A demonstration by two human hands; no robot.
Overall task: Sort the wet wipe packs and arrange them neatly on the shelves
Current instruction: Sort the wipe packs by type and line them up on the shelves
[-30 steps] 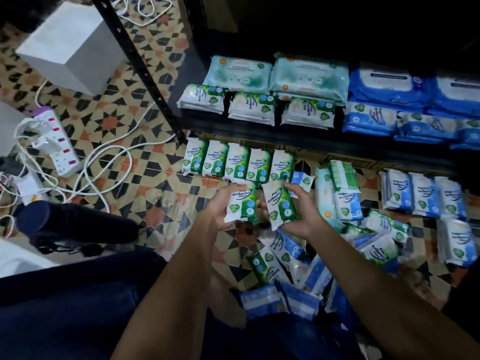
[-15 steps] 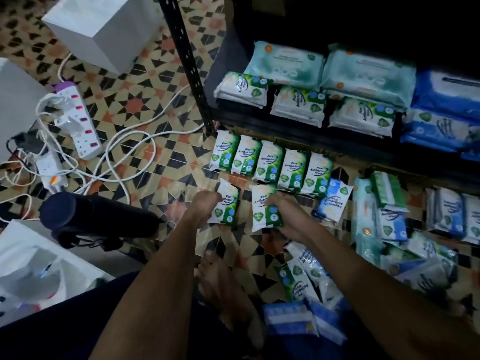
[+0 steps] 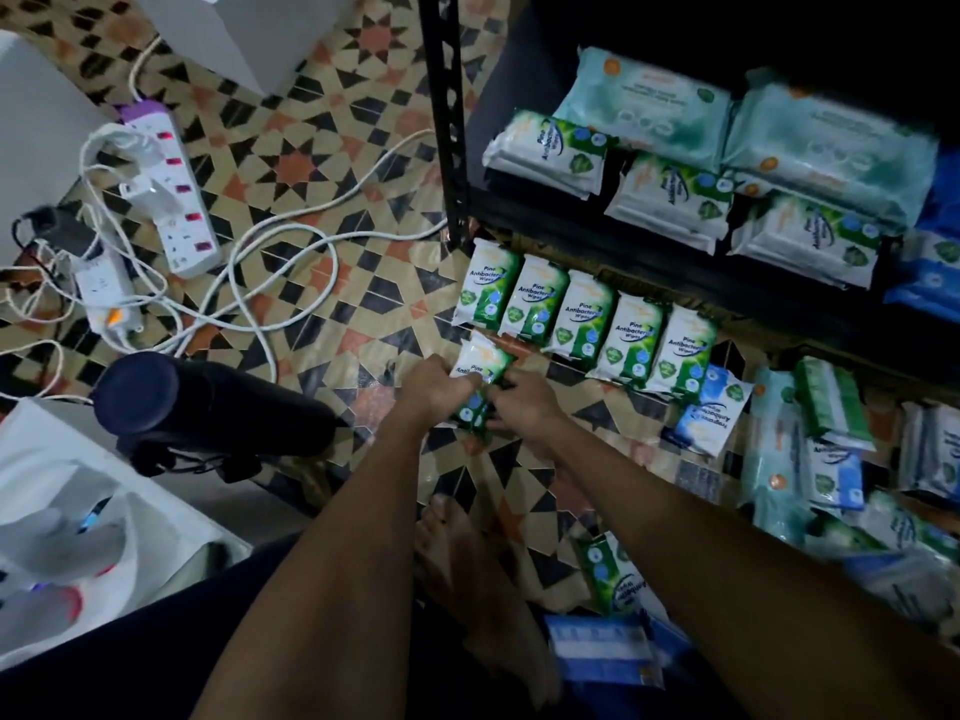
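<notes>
Both hands on the green pine pack (image 3: 480, 379): left hand (image 3: 434, 389) & right hand (image 3: 522, 407) grip it, long axis pointing toward the floor row (image 3: 584, 324) just beyond.

Since 1.0 s ago: both hands lowered from mid-air to the tiled floor (image 3: 363, 304). Left hand (image 3: 434, 389) and right hand (image 3: 522, 405) now meet on one green pine wipes pack (image 3: 480, 374), below the floor row's (image 3: 582, 317) left end. Second pack hidden.
</notes>
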